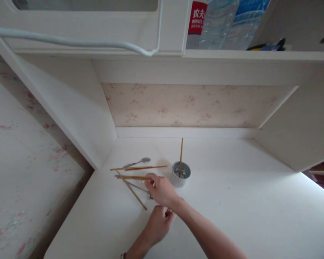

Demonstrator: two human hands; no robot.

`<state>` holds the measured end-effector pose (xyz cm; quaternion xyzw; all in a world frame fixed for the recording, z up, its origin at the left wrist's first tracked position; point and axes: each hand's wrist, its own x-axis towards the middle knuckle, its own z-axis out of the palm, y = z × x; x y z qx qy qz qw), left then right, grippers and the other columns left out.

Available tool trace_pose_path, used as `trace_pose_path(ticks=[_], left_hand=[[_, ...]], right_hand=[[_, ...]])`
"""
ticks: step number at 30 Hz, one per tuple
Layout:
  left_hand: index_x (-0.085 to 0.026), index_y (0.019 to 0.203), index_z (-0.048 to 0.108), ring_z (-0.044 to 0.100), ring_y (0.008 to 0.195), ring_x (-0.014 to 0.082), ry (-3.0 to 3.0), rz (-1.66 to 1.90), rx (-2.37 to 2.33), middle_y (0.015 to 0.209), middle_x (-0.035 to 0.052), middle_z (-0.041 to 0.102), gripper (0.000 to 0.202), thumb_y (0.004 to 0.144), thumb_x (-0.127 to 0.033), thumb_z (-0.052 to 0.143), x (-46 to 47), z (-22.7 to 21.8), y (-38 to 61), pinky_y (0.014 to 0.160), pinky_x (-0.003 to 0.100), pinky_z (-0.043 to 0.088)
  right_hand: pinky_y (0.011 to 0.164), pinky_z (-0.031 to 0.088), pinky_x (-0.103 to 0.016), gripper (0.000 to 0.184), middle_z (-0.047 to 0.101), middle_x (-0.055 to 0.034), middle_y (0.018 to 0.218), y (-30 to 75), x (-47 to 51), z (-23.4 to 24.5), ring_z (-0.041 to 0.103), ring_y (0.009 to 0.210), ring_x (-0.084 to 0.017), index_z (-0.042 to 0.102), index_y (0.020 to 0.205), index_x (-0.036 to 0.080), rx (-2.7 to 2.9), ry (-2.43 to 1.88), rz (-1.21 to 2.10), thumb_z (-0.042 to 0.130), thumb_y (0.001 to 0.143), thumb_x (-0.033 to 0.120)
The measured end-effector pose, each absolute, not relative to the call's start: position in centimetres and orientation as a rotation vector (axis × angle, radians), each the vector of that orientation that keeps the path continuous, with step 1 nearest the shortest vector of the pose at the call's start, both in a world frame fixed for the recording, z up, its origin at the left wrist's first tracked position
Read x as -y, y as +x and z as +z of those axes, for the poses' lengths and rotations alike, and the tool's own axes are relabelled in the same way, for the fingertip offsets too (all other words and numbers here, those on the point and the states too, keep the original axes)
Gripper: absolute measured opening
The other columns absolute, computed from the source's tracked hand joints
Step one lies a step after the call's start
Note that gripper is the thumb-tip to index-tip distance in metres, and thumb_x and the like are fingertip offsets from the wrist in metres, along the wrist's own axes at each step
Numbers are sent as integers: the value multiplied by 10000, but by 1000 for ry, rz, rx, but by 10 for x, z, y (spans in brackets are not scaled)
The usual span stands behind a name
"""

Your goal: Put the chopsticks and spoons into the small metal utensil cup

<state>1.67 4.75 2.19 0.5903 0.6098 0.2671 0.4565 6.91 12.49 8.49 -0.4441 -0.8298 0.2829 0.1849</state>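
My right hand (163, 190) reaches leftward over the white tabletop, its thumb and fingers closed on the ends of wooden chopsticks (132, 177). Just below it, my left hand (160, 221) is curled closed; whatever its fingers hold, if anything, is hidden. A grey perforated metal cup (179, 183) stands upright to the right of my right hand, with one chopstick (181, 154) leaning in it. More chopsticks (145, 167) lie behind my right hand, and a single chopstick (136, 196) lies at a slant in front. A metal spoon (144, 160) rests behind them. Another metal utensil (137, 186) is partly covered by my right hand.
White side panels (70, 104) and a flower-patterned back wall (189, 106) enclose the tabletop (240, 201). Overhead, a shelf (259, 55) holds plastic bottles (218, 25). A white cable (70, 41) hangs across the cabinet front at upper left.
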Motion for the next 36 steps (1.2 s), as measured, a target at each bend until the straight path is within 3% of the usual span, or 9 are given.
trace_pose_path(ticks=[3, 7, 12, 17, 24, 28, 31, 36], left_hand=[[-160, 761, 587, 442, 568, 110, 1512, 706, -1431, 593, -43, 493, 156, 839, -253, 489, -44, 27, 14, 550, 235, 269], [-165, 813, 597, 404, 560, 95, 1525, 734, -1374, 584, -63, 448, 151, 859, -255, 484, -37, 29, 9, 538, 225, 247], [-164, 744, 557, 373, 560, 91, 1534, 793, -1390, 582, -62, 421, 134, 847, -221, 494, -29, 26, 5, 539, 228, 231], [-167, 743, 554, 368, 555, 92, 1546, 813, -1365, 579, -61, 418, 148, 860, -236, 494, -27, 26, 4, 539, 228, 230], [-164, 812, 596, 417, 577, 100, 1585, 791, -1326, 611, -47, 476, 196, 897, -296, 478, -27, 27, 4, 563, 221, 271], [-165, 814, 603, 412, 574, 104, 1524, 772, -1340, 600, -48, 456, 213, 899, -296, 458, -28, 19, 5, 548, 217, 276], [-164, 785, 592, 387, 562, 101, 1528, 754, -1378, 588, -53, 434, 160, 867, -241, 477, -29, 14, 7, 538, 222, 254], [-167, 815, 598, 413, 573, 109, 1583, 764, -1351, 598, -44, 459, 181, 888, -271, 469, -29, 14, 7, 553, 227, 265]], right_hand=[[762, 519, -331, 372, 752, -85, 990, 30, -156, 82, 703, 945, -254, 600, 1234, 247, 2558, -1327, 675, 386, 962, 385], [729, 537, -403, 349, 732, -166, 1040, -9, -189, 72, 698, 944, -311, 682, 1109, 179, 2648, -1411, 616, 430, 931, 341], [814, 531, -443, 246, 699, -131, 1093, -30, -203, 60, 662, 1007, -280, 671, 1073, 162, 2700, -1513, 609, 519, 940, 305], [864, 533, -428, 322, 591, -84, 1214, -30, -204, 49, 617, 1021, -217, 562, 1210, 165, 2634, -1537, 729, 583, 936, 333], [851, 537, -423, 313, 603, -83, 1191, -13, -201, 44, 623, 1007, -216, 572, 1193, 158, 2247, -1470, 1086, 586, 934, 333], [693, 558, -341, 274, 706, -75, 950, -6, -183, 54, 696, 782, -198, 651, 1021, 160, 1908, -1311, 1341, 499, 962, 380], [615, 553, -278, 348, 722, -86, 992, 2, -162, 73, 718, 770, -178, 616, 1077, 185, 1636, -1168, 1505, 393, 980, 434], [607, 535, -209, 355, 734, -76, 926, 39, -136, 120, 696, 759, -144, 638, 976, 176, 902, -755, 1837, 755, 736, 410]])
